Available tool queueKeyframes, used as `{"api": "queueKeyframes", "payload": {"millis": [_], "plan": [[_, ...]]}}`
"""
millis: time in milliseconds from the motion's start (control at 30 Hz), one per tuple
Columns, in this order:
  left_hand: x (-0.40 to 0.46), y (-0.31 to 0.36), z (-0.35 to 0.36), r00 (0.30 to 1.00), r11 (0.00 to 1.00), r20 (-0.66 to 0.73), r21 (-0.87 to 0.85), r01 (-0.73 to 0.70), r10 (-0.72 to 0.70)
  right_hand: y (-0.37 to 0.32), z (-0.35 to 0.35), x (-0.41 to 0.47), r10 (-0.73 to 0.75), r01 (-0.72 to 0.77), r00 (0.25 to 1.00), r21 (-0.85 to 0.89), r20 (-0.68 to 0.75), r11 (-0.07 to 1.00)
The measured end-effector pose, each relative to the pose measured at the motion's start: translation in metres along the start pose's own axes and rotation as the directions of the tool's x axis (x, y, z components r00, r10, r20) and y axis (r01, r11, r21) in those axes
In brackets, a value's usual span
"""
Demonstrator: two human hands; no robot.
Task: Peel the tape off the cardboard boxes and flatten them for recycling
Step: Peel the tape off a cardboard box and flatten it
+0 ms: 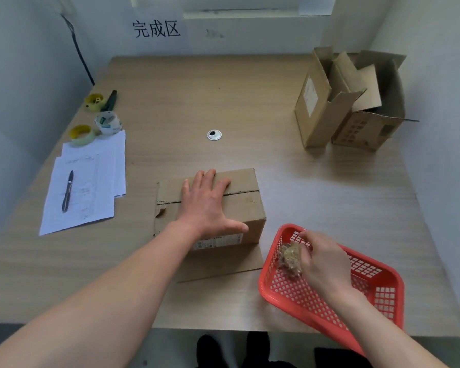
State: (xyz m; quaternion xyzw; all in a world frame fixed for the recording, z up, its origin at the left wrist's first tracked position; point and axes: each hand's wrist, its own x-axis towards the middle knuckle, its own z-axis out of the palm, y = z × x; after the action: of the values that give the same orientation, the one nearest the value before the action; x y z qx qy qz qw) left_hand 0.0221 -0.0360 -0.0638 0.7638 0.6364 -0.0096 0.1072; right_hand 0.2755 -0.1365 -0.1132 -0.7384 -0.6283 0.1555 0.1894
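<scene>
Right, desk [250, 96] first: two opened boxes [351, 102] stand at the far right, untouched. Working box [239, 205] sits near centre, seam bare, top flaps closed, one flap lying flat on the desk at the near side. Red basket [377, 288] just right of it, at the desk's near edge. Left hand [207, 205] lies spread flat on the box top, pinning it. Right hand [322, 258] is curled round a tape wad [290, 257], held over the basket. Step: bin the wad. Lower it inside the rim before letting go; it's sticky, so likely needs shaking or scraping off on the mesh. Keep the left palm down so the box doesn't skate. Flattening comes next.
</scene>
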Motion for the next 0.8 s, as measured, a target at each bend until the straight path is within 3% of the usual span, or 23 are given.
{"api": "queueKeyframes", "payload": {"millis": [100, 167, 233, 333, 467, 633, 800], "plan": [[-0.006, -0.006, -0.013, 0.998, 0.998, -0.012, -0.019, -0.063, 0.063, -0.037, -0.010, 0.018, -0.010, 0.023, 0.998, 0.229, -0.061, 0.973], [-0.015, -0.014, -0.021, 0.994, 0.997, -0.105, -0.056, -0.047, 0.041, -0.066, -0.010, 0.032, 0.065, -0.058, 0.998, 0.396, -0.004, 0.917], [-0.026, -0.028, -0.025, 0.971, 0.992, -0.234, -0.128, 0.012, -0.042, -0.092, -0.007, 0.042, 0.117, -0.128, 0.992, 0.538, 0.055, 0.833], [-0.045, -0.059, -0.026, 0.903, 0.964, -0.375, -0.232, 0.126, -0.209, -0.119, -0.003, 0.050, 0.120, -0.134, 0.991, 0.588, 0.063, 0.798], [-0.066, -0.096, -0.015, 0.876, 0.824, -0.238, -0.504, 0.259, -0.421, -0.136, 0.009, 0.055, 0.205, -0.232, 0.972, 0.637, 0.118, 0.735], [-0.079, -0.123, -0.005, 0.836, 0.665, -0.178, -0.698, 0.265, -0.519, -0.166, 0.011, 0.060, 0.348, -0.455, 0.885, 0.737, 0.310, 0.499], [-0.078, -0.136, -0.010, 0.800, 0.390, 0.032, -0.861, 0.326, -0.599, -0.171, 0.003, 0.066, 0.272, -0.562, 0.827, 0.724, 0.491, 0.400]]}}
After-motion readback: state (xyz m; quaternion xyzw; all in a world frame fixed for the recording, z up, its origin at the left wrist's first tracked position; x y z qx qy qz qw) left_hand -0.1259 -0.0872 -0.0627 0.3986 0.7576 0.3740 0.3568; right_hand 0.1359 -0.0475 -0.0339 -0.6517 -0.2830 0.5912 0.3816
